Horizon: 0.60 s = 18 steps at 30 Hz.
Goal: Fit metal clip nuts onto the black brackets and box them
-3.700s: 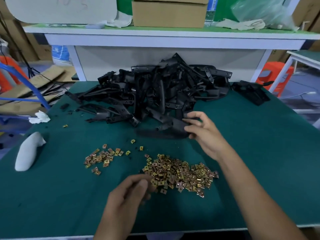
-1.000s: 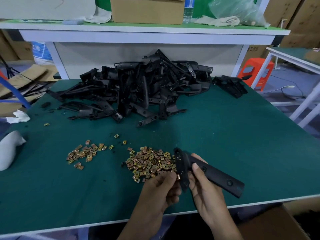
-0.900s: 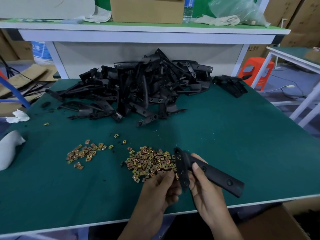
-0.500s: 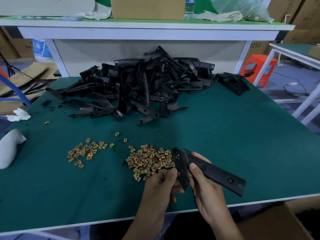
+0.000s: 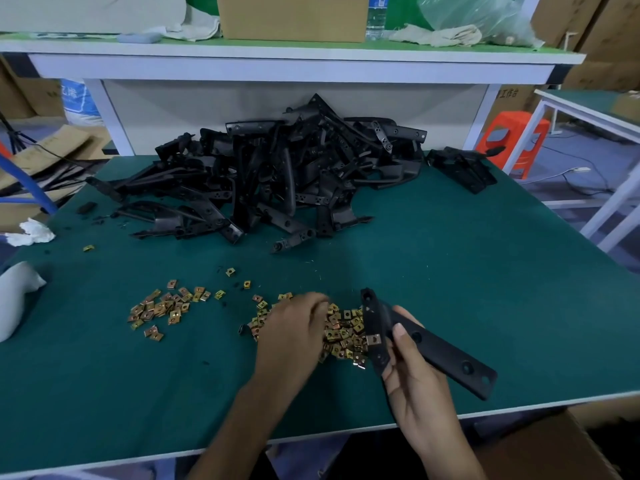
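Note:
My right hand (image 5: 412,379) grips a long black bracket (image 5: 440,351) just above the table's front edge, thumb across its face. A brass clip nut (image 5: 374,339) sits clipped on the bracket's near end. My left hand (image 5: 294,327) reaches down into the big pile of loose clip nuts (image 5: 346,336), fingers curled over it; its fingertips are blurred and hidden, so I cannot tell whether they pinch a nut. A smaller scatter of clip nuts (image 5: 166,306) lies to the left. A large heap of black brackets (image 5: 277,174) fills the back of the green table (image 5: 485,271).
An open cardboard box (image 5: 547,448) stands below the table's front right corner. A few more black brackets (image 5: 464,168) lie at the back right. A white lump (image 5: 14,299) rests at the left edge. A raised shelf with another cardboard box (image 5: 294,15) runs behind.
My left hand left the bracket's end and moved left and forward onto the big nut pile. A clip nut now shows fitted on the bracket. My right hand kept holding the bracket.

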### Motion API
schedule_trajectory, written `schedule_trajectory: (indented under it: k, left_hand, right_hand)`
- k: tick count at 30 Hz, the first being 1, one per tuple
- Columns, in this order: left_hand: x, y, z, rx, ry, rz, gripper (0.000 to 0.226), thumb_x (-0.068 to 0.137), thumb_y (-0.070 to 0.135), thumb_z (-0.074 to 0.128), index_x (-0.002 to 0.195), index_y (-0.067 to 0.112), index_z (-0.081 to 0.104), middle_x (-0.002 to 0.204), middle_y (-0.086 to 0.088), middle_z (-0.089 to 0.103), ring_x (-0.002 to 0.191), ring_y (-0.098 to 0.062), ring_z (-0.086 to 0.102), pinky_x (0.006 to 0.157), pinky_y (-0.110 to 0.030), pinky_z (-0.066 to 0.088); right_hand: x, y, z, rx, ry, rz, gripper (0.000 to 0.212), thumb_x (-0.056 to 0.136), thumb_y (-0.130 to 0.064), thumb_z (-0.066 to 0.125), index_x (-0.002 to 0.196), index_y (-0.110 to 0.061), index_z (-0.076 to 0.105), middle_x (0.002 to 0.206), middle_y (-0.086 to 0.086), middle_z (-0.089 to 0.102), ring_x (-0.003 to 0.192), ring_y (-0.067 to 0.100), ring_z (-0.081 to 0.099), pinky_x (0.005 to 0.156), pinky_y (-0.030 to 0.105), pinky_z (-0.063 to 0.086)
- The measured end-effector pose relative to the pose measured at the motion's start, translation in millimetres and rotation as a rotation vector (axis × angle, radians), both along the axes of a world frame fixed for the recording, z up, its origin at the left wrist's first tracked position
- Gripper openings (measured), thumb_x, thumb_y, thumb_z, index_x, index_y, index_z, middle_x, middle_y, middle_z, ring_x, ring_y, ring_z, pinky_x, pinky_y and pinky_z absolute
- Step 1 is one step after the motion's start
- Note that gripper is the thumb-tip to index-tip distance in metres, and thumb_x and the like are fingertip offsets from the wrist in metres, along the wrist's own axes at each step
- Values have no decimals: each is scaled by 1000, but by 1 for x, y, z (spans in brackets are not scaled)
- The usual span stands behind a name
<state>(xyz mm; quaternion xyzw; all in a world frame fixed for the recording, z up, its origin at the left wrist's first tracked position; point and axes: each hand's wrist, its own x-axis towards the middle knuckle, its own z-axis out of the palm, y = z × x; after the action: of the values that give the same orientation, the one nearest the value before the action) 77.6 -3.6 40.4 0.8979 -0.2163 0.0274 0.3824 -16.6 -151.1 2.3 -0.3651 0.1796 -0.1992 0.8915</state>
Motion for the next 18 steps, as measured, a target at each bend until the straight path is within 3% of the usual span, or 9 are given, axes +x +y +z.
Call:
schedule_trajectory:
  k: [3,5,8,11,14,18]
  left_hand:
    - [37,12,-7,387,-104,81,34,106,28,46,137,23,60,131,-2,61,119,-23,50,101,-34,41]
    - [51,16,-11,509,-48,50,36,106,33,45,139,28,58,135,-3,57,124,-27,46,104,-38,37]
    - [57,17,-11,466,-68,10,26,103,35,53,123,31,68,124,1,62,119,-24,49,101,-36,38]
    - [58,19,-7,373,-85,15,17,100,33,59,108,28,73,114,2,65,112,-21,51,96,-33,39]
    - [53,23,-1,157,-45,22,15,96,34,65,99,27,77,99,8,66,94,-9,53,84,-26,39]
    - [39,31,6,-11,75,49,13,94,39,68,90,30,78,76,19,71,72,1,63,66,-23,51]
  right_hand:
    - [1,2,0,-30,19,4,33,88,-20,69,120,-19,76,119,19,73,94,20,75,77,27,60]
    - [2,2,1,-31,24,9,35,87,-21,69,121,-19,75,117,18,74,93,19,74,76,27,60]
    - [2,2,2,-19,19,8,41,86,-20,69,127,-14,70,116,21,74,92,22,75,75,29,61]
    - [2,2,4,-29,27,14,35,87,-20,68,121,-16,74,113,23,74,88,23,75,73,29,61]
    - [1,2,4,-31,33,19,37,87,-20,69,123,-15,73,113,21,74,87,20,74,75,29,61]
    - [1,1,4,-35,39,22,37,87,-20,69,123,-15,73,108,17,75,79,16,72,73,27,61]
